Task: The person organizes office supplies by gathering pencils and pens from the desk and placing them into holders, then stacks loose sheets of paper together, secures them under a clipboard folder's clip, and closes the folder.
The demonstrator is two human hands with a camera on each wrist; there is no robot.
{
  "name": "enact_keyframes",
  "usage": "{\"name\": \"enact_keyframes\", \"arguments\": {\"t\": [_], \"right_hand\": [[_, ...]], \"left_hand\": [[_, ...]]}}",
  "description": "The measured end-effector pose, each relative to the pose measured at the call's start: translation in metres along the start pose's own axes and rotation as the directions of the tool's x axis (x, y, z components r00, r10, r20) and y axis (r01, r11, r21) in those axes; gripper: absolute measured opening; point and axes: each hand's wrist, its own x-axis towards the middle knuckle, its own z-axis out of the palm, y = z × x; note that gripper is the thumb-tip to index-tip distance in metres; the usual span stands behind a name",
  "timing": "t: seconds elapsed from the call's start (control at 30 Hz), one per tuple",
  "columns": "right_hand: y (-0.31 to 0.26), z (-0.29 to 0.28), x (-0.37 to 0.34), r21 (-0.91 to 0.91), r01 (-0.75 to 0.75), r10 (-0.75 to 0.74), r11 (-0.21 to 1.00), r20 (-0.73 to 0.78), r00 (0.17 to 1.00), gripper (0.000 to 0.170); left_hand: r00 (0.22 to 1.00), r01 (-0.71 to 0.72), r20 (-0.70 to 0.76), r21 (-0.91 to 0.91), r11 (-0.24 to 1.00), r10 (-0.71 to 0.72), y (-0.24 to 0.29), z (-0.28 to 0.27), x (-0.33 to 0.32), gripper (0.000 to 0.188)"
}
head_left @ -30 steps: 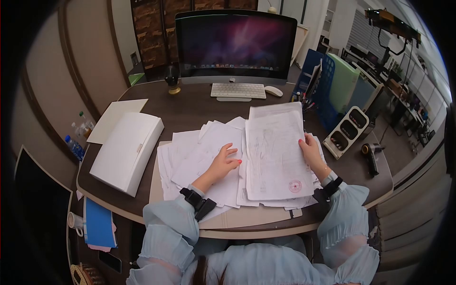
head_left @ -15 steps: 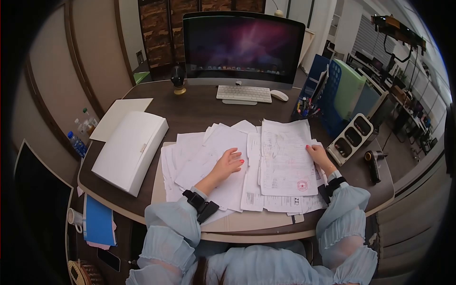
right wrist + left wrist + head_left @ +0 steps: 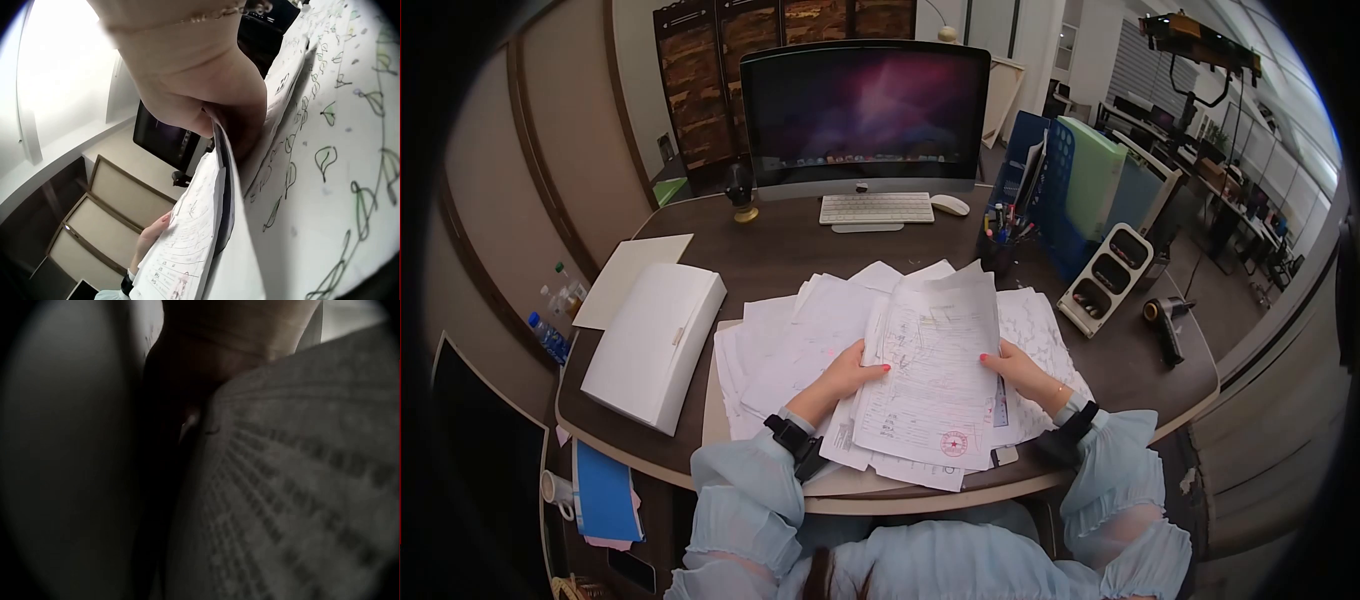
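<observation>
Both hands grip a stack of papers (image 3: 935, 375) by its side edges, the top sheet printed and bearing a red round stamp near its bottom. At the left edge the left hand (image 3: 840, 380) lays its thumb on top, fingers underneath. The right hand (image 3: 1030, 375) pinches the right edge, thumb on top. In the right wrist view, the stack (image 3: 181, 250) stands tilted between the right hand (image 3: 194, 81) and the left hand (image 3: 152, 234), above a sheet with green leaf drawings (image 3: 325, 162). The left wrist view is dark, with printed paper (image 3: 300, 475) beside the left hand (image 3: 231, 331).
Loose sheets (image 3: 775, 345) spread to the left of the stack. A white box (image 3: 650, 345) lies at the left of the desk. Behind are a keyboard (image 3: 876, 208), a mouse (image 3: 950, 205) and a monitor (image 3: 865, 120). At the right stand a pen holder (image 3: 1000, 245) and a slotted white case (image 3: 1106, 280).
The left hand has moved from above the loose sheets to grip the stack's left edge. The right hand and the stack have shifted left, and the stack is now raised and tilted. The head view has shifted.
</observation>
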Motion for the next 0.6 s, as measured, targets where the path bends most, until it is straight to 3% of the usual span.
{"name": "enact_keyframes", "arguments": {"t": [0.03,0.13,0.2,0.23,0.33,0.4,0.43,0.5,0.53,0.57,0.6], "right_hand": [[-0.003,0.001,0.0,0.075,-0.097,0.095,0.992,0.022,0.995,0.043],[-0.011,0.006,-0.005,0.213,-0.175,0.16,0.961,0.084,0.984,0.045],[-0.008,0.008,-0.005,0.262,-0.159,0.138,0.952,0.095,0.986,0.046],[-0.006,0.009,-0.004,0.308,-0.145,0.118,0.94,0.106,0.987,0.047],[-0.006,0.013,-0.006,0.291,-0.167,0.133,0.942,0.135,0.982,0.046],[-0.009,0.019,-0.009,0.221,-0.172,0.149,0.96,0.117,0.982,0.045],[-0.009,0.022,-0.008,0.153,-0.175,0.162,0.973,0.092,0.982,0.044],[0.0,0.01,-0.001,0.129,-0.139,0.131,0.982,0.072,0.989,0.044],[0.004,0.0,0.002,0.106,-0.1,0.095,0.989,0.046,0.994,0.043],[0.002,-0.012,0.001,0.1,-0.004,0.006,0.995,-0.019,1.0,0.043],[-0.007,-0.02,0.0,0.088,0.094,-0.086,0.992,-0.082,0.993,0.043]], "left_hand": [[1.0,0.0,0.003,0.0,1.0,0.0,-0.001,0.001,0.0,0.041],[0.996,-0.068,-0.059,-0.016,0.998,0.067,-0.004,0.0,0.001,0.037],[0.983,-0.177,-0.091,-0.254,0.951,0.159,-0.003,0.0,0.002,0.038],[0.983,-0.179,-0.097,-0.253,0.951,0.159,-0.003,0.0,0.001,0.038],[0.988,-0.152,-0.071,-0.327,0.933,0.136,0.008,0.008,-0.008,0.038],[0.972,-0.164,0.127,-0.24,0.957,0.198,0.001,0.011,-0.006,0.041],[0.973,-0.163,0.12,-0.24,0.957,0.196,-0.002,0.01,-0.004,0.041],[0.969,-0.24,-0.071,-0.021,0.97,0.238,-0.002,0.006,-0.001,0.05],[0.969,-0.238,-0.077,-0.02,0.971,0.236,-0.003,-0.002,0.002,0.05],[0.857,-0.295,-0.27,0.44,0.848,0.439,-0.005,-0.016,0.006,0.057],[0.67,-0.171,-0.323,0.809,0.563,0.668,-0.005,-0.032,0.008,0.064]]}}
